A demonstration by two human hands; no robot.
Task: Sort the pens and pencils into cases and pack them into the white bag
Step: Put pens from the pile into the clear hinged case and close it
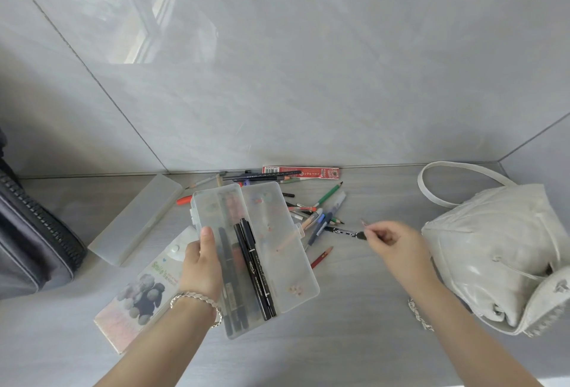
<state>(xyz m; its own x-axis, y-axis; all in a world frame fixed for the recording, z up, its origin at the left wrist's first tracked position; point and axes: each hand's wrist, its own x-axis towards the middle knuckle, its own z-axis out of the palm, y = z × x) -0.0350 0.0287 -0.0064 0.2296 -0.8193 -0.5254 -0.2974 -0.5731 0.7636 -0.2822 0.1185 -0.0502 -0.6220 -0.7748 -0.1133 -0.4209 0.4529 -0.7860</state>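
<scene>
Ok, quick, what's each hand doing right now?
Left hand: grips the open clear case.
Right hand: pinches the end of a black pen.

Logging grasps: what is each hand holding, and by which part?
Left hand grips the open clear case by its left edge; right hand pinches a black pen by its right end.
</scene>
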